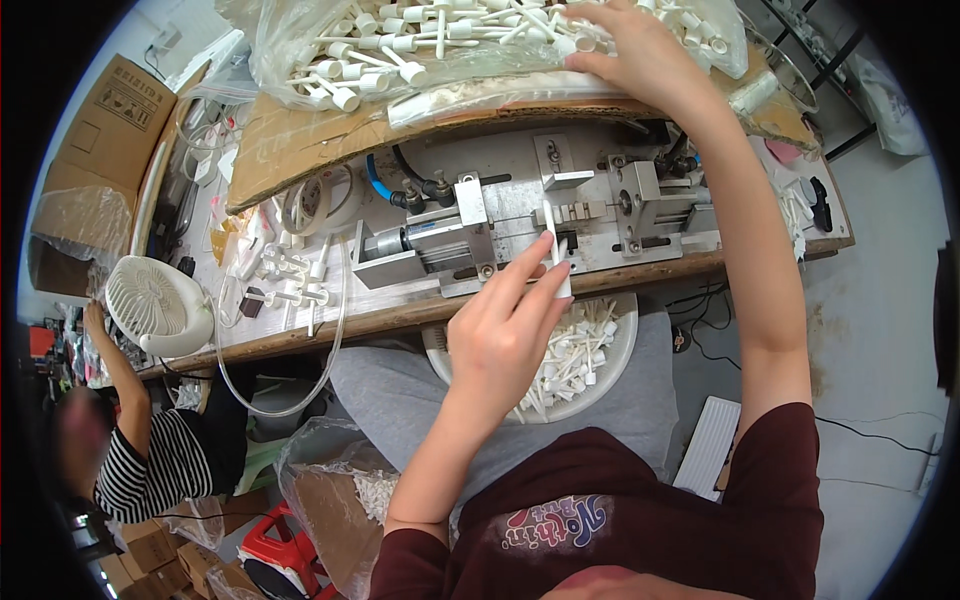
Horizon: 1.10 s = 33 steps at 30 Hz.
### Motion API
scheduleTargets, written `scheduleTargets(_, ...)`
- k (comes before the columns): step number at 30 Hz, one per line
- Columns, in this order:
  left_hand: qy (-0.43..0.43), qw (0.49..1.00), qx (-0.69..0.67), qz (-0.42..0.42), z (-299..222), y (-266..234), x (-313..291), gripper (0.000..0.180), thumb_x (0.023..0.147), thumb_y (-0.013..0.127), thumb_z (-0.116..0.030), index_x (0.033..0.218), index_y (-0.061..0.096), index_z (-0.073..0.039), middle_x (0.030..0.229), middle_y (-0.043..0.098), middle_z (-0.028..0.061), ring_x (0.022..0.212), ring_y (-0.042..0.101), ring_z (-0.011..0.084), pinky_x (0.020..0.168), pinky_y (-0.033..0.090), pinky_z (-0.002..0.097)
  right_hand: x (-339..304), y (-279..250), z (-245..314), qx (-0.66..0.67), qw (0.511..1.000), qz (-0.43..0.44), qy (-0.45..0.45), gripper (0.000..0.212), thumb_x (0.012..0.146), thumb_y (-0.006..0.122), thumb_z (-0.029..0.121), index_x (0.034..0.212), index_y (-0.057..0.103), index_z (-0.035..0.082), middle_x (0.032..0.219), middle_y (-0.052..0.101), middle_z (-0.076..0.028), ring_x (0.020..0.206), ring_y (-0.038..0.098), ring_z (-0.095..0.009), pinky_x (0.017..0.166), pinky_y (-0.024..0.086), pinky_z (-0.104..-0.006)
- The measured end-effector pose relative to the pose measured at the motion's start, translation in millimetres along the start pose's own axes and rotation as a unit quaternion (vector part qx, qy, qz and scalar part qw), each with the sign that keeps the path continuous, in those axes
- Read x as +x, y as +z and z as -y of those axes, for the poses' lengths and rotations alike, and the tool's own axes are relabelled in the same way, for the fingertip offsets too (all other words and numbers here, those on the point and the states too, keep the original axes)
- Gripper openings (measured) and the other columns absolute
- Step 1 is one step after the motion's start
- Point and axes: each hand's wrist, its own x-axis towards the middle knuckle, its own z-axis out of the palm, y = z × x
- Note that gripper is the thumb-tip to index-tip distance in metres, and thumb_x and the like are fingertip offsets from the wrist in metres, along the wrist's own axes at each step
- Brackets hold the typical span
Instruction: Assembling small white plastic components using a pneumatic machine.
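My left hand [500, 325] is at the metal clamping fixture on the bench edge. Its fingers close round a slim white plastic part [549, 222], whose upper end lies by the small slotted block [578, 212] in the middle of the fixture. My right hand [635, 50] reaches forward to a heap of white plastic parts with stems and round caps [405, 65], lying in a clear bag. Its thumb and fingers are apart over the heap, and I see nothing held in them. Metal cylinder units [425, 245] flank the slotted block.
A cardboard sheet [300, 135] carries the heap above the fixture. A white basin [628, 350] of similar parts rests at my lap. A white fan [160, 305], looped clear tubing [342, 330] and loose white pieces [285, 265] are to the left. A co-worker in a striped top [150, 465] sits farther left.
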Motion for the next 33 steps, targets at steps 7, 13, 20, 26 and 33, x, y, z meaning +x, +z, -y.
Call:
scheduleTargets(7,0.056,0.992,0.109,0.023,11.2,24.6,5.1,0.029,0.075,0.078,-0.007,0.102,0.072,-0.001,0.123,0.070,0.0091,0.078,0.069,0.0199,0.069,0.055,0.0307,-15.5,2.8,-15.5,0.053,0.998,-0.034,0.007,0.033,0.083,0.075,0.021,0.115,0.073,0.013,0.102,0.071,-0.011,0.093,0.069,-0.029,0.085,0.053,-0.0371)
scheduleTargets(13,0.053,0.982,0.163,0.076,11.8,24.8,13.8,0.028,0.075,0.078,-0.009,0.103,0.073,-0.003,0.124,0.070,0.0088,0.070,0.069,0.0199,0.064,0.053,0.0297,-25.3,-19.4,-10.1,0.156,0.980,-0.053,0.114,0.042,0.080,0.077,0.017,0.119,0.069,0.003,0.104,0.068,-0.014,0.092,0.066,-0.025,0.079,0.052,-0.0332)
scheduleTargets(20,0.020,0.983,0.155,0.098,7.9,24.9,15.6,0.027,0.074,0.078,-0.009,0.101,0.074,-0.005,0.125,0.069,0.0060,0.066,0.068,0.0220,0.063,0.054,0.0297,-46.9,-34.9,-19.6,0.420,0.891,-0.088,0.150,0.035,0.086,0.075,0.013,0.119,0.072,0.004,0.096,0.070,-0.006,0.076,0.063,-0.011,0.069,0.050,-0.0247)
scheduleTargets(26,-0.073,0.989,-0.093,0.084,4.4,18.4,17.4,0.036,0.085,0.073,-0.012,0.118,0.067,0.002,0.131,0.063,0.0183,0.089,0.068,0.0214,0.069,0.056,0.0306,-110.9,-30.0,62.6,0.472,0.862,-0.130,0.134,0.037,0.082,0.075,-0.003,0.118,0.073,0.005,0.099,0.071,-0.004,0.091,0.066,-0.012,0.073,0.054,-0.0248)
scheduleTargets(33,-0.341,0.548,-0.760,0.075,-6.8,13.7,6.8,0.054,0.110,0.034,-0.033,0.152,0.033,0.000,0.145,0.049,0.0158,0.129,0.051,0.0217,0.109,0.042,0.0375,-174.5,-4.5,117.4,0.274,0.956,-0.099,-0.028,0.042,0.073,0.074,-0.001,0.114,0.073,0.005,0.100,0.068,-0.011,0.086,0.067,-0.026,0.076,0.055,-0.0366)
